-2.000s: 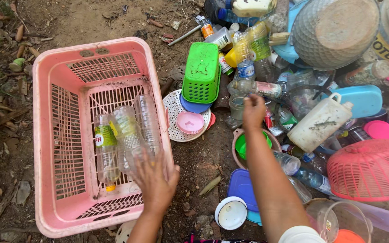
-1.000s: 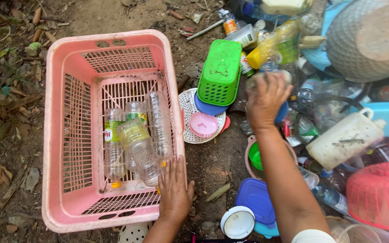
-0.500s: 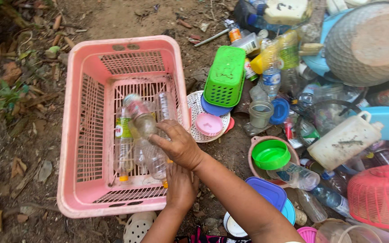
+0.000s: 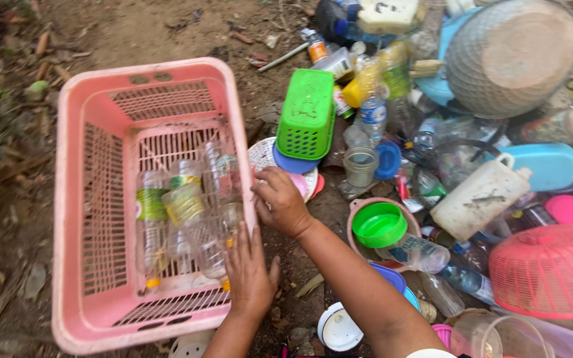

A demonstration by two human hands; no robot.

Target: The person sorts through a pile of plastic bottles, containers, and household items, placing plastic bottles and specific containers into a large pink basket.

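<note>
On the bare dirt ground (image 4: 167,30), filling the view from about seven to eleven o'clock, sits a large pink slatted plastic crate (image 4: 81,199) with several clear plastic bottles (image 4: 187,212) lying on its floor, crowded toward its three o'clock wall. At one to five o'clock spreads a heap of plastic ware: an overturned grey woven basket (image 4: 505,56), a pink mesh dome cover (image 4: 548,268), a white jug with a handle (image 4: 479,195), an upside-down green slotted basket (image 4: 308,113) and a green bowl (image 4: 379,224) nested in a brown one. The left hand (image 4: 250,272), at six o'clock, lies flat and open against the crate's near right wall, gripping nothing. The right hand (image 4: 283,202), near centre, rests with loosely curled fingers on that same wall's rim, holding nothing.
</note>
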